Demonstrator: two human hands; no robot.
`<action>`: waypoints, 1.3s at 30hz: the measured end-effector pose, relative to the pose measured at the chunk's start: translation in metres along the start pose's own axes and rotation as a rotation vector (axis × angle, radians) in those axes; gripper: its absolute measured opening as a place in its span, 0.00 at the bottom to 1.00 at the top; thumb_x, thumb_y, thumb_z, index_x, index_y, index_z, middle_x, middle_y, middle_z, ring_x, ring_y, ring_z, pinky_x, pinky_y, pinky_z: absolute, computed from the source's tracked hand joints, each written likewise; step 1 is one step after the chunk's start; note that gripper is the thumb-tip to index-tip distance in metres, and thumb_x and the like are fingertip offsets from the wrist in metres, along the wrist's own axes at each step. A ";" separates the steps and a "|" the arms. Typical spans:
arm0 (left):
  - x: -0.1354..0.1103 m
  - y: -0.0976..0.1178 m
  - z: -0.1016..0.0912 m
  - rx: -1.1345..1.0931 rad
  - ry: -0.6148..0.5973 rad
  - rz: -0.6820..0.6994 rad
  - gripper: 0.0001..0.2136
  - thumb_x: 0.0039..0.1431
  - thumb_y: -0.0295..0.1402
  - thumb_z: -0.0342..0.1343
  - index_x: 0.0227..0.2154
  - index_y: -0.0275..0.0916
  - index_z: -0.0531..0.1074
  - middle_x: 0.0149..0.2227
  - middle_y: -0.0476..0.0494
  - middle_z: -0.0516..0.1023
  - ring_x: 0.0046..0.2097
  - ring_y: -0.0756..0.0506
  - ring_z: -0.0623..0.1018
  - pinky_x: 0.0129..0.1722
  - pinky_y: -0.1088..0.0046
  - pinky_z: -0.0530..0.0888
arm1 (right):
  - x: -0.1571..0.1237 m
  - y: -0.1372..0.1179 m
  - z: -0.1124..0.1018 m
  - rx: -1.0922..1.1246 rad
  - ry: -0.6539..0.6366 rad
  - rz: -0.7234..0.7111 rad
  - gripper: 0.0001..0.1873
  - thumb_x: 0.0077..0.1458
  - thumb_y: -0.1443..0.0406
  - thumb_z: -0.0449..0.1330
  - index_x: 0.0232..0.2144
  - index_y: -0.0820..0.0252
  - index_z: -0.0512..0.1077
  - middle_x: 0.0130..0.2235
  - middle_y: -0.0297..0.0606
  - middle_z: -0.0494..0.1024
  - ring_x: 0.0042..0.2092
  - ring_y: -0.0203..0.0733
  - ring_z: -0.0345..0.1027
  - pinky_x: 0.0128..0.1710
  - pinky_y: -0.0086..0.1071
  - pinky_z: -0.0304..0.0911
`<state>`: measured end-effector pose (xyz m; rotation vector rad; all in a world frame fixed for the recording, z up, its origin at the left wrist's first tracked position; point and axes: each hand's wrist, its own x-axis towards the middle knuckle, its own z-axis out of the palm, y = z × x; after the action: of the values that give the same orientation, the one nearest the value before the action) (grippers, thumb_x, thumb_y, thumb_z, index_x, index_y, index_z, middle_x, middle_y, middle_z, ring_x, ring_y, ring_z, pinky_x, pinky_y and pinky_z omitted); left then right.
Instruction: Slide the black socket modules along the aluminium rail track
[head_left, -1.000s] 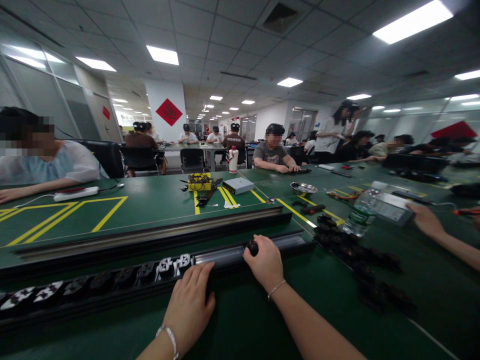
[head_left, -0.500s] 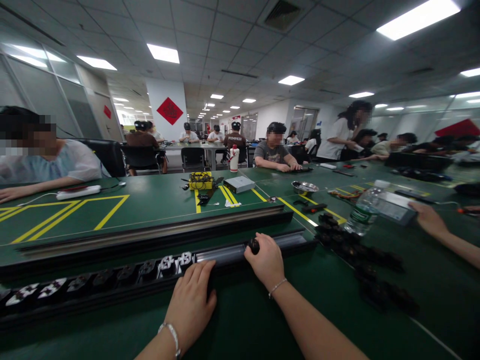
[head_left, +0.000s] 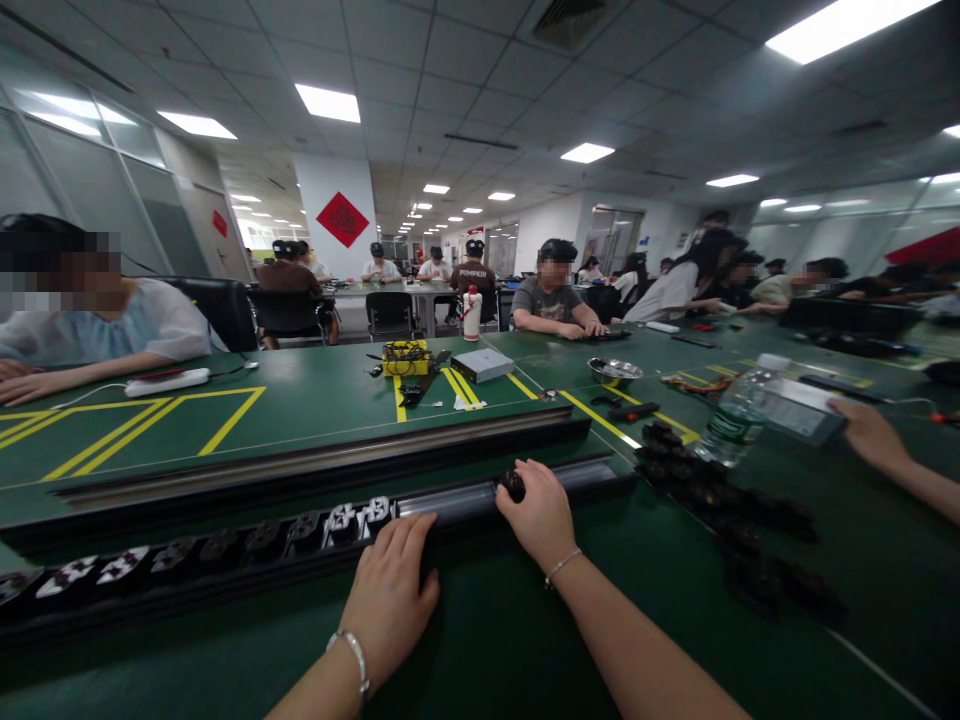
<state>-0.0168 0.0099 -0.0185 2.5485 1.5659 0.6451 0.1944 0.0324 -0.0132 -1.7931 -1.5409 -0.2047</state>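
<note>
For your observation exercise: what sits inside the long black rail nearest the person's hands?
Inside the long black rail, a row of small black-and-white modules sits left of the left hand. The right hand holds a black part there. Anything under both hands is covered.

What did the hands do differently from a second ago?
Almost nothing. The right hand still pinches the small black part on the long rail, and the left hand stays flat against the rail's edge. Only the view shifted slightly.
</note>
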 end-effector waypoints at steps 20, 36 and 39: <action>0.002 -0.005 0.003 -0.046 0.022 0.021 0.25 0.49 0.28 0.48 0.52 0.42 0.58 0.52 0.45 0.66 0.55 0.45 0.61 0.53 0.64 0.61 | 0.002 0.005 0.004 0.020 0.023 -0.020 0.11 0.45 0.62 0.55 0.31 0.62 0.72 0.41 0.44 0.75 0.48 0.47 0.63 0.51 0.40 0.52; 0.003 -0.010 0.006 -0.047 0.020 0.044 0.27 0.49 0.28 0.47 0.55 0.41 0.56 0.56 0.46 0.63 0.58 0.44 0.58 0.56 0.61 0.59 | 0.004 0.007 0.000 0.013 0.005 0.026 0.12 0.46 0.61 0.54 0.32 0.60 0.72 0.43 0.42 0.74 0.50 0.46 0.61 0.55 0.44 0.44; 0.003 -0.010 0.006 -0.046 0.017 0.043 0.26 0.50 0.28 0.47 0.55 0.41 0.56 0.56 0.46 0.63 0.58 0.45 0.58 0.56 0.62 0.60 | 0.004 0.008 0.001 0.013 0.018 0.022 0.12 0.46 0.61 0.54 0.32 0.60 0.72 0.43 0.43 0.74 0.50 0.46 0.62 0.55 0.44 0.44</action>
<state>-0.0219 0.0179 -0.0257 2.5561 1.4877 0.7000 0.2025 0.0367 -0.0151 -1.7928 -1.5064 -0.1992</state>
